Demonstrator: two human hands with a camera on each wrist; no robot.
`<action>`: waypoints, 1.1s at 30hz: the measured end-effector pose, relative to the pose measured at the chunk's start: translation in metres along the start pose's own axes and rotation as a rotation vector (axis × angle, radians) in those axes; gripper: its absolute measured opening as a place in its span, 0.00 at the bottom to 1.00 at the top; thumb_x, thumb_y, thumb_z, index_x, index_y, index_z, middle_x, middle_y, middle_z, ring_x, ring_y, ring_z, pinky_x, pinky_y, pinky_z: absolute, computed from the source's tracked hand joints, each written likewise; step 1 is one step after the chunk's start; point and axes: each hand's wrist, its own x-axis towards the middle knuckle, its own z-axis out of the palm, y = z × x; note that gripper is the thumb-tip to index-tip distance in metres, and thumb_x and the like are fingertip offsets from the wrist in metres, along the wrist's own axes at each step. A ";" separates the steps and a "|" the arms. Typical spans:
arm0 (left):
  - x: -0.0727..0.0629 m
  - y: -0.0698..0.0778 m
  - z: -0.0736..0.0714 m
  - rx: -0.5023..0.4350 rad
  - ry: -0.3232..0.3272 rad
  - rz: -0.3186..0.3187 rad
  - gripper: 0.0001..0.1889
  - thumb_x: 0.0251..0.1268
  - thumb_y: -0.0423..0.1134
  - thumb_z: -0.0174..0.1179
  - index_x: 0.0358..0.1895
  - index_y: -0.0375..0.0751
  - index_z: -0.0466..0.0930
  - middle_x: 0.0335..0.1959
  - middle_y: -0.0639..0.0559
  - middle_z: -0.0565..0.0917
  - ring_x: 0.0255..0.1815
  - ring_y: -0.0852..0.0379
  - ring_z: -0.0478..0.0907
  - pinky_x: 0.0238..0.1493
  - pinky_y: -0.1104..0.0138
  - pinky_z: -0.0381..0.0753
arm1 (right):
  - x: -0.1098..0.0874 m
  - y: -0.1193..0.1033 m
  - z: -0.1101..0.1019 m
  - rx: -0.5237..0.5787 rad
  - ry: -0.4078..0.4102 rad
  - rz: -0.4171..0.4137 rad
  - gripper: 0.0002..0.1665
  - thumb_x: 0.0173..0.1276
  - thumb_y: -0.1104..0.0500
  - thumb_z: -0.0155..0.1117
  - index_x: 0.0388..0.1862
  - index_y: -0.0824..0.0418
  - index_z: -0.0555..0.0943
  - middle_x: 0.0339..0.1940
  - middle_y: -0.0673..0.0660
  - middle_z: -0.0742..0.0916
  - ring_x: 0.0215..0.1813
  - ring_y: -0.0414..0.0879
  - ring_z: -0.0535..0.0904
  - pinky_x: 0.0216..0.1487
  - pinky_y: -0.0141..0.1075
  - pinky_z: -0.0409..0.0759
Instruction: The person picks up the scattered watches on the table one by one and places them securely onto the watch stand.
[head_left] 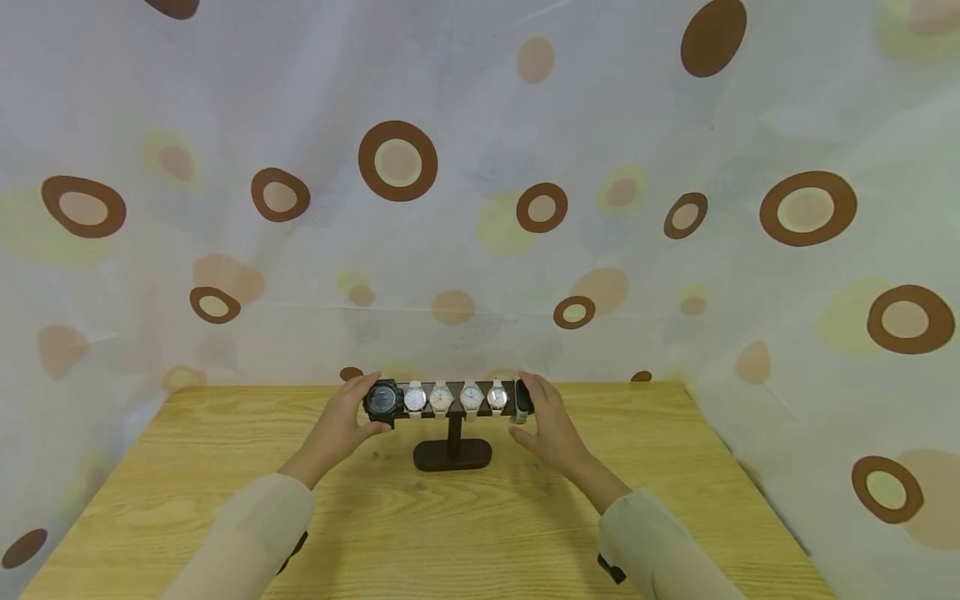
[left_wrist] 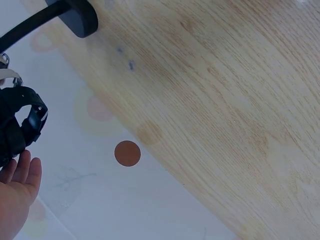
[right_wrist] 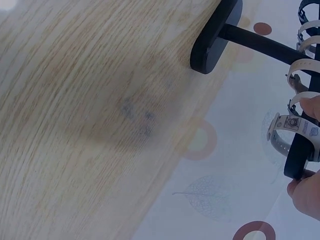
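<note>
A dark T-shaped watch stand (head_left: pixel 453 433) stands upright near the back of the wooden table, its bar carrying several watches. At the bar's left end sits a chunky black watch (head_left: pixel 382 400). My left hand (head_left: pixel 341 425) holds that end, thumb below and fingers above the watch; in the left wrist view its fingertips (left_wrist: pixel 22 167) are against the black strap. At the other end, my right hand (head_left: pixel 553 425) grips the bar beside a smartwatch (head_left: pixel 522 398) with a pale printed strap (right_wrist: pixel 295 124). Between them are light-strapped watches with round dials, such as a white one (head_left: pixel 472 397).
The wooden table (head_left: pixel 360 533) ends at the back against a pale wall covering (head_left: pixel 450 250) printed with brown rings and ovals. The same covering runs along both sides. The stand's oval base (head_left: pixel 452 455) lies between my forearms.
</note>
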 end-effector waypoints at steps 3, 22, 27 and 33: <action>0.000 -0.001 0.000 0.001 -0.003 0.009 0.38 0.50 0.33 0.68 0.65 0.28 0.61 0.63 0.29 0.66 0.63 0.32 0.64 0.59 0.44 0.70 | -0.002 0.001 0.000 0.009 0.006 -0.009 0.50 0.50 0.65 0.74 0.69 0.67 0.57 0.64 0.70 0.68 0.65 0.65 0.64 0.61 0.56 0.71; 0.000 -0.001 0.000 0.006 -0.005 0.011 0.40 0.50 0.34 0.68 0.67 0.29 0.59 0.64 0.31 0.66 0.65 0.33 0.62 0.61 0.44 0.69 | -0.025 0.004 -0.001 0.054 0.045 -0.006 0.48 0.53 0.68 0.68 0.70 0.66 0.55 0.68 0.71 0.62 0.68 0.66 0.58 0.62 0.60 0.68; -0.005 -0.004 0.005 -0.017 0.045 0.017 0.42 0.51 0.38 0.69 0.68 0.32 0.57 0.67 0.32 0.63 0.67 0.33 0.60 0.63 0.42 0.66 | -0.042 0.003 0.004 0.013 0.104 -0.058 0.48 0.51 0.65 0.71 0.70 0.65 0.57 0.67 0.71 0.62 0.67 0.65 0.60 0.58 0.60 0.72; -0.019 -0.010 0.021 0.079 0.199 0.073 0.46 0.50 0.44 0.70 0.70 0.32 0.54 0.68 0.31 0.59 0.66 0.32 0.59 0.63 0.38 0.63 | -0.056 0.006 0.006 -0.210 0.200 -0.224 0.50 0.43 0.59 0.75 0.65 0.71 0.63 0.62 0.74 0.68 0.62 0.67 0.64 0.56 0.62 0.70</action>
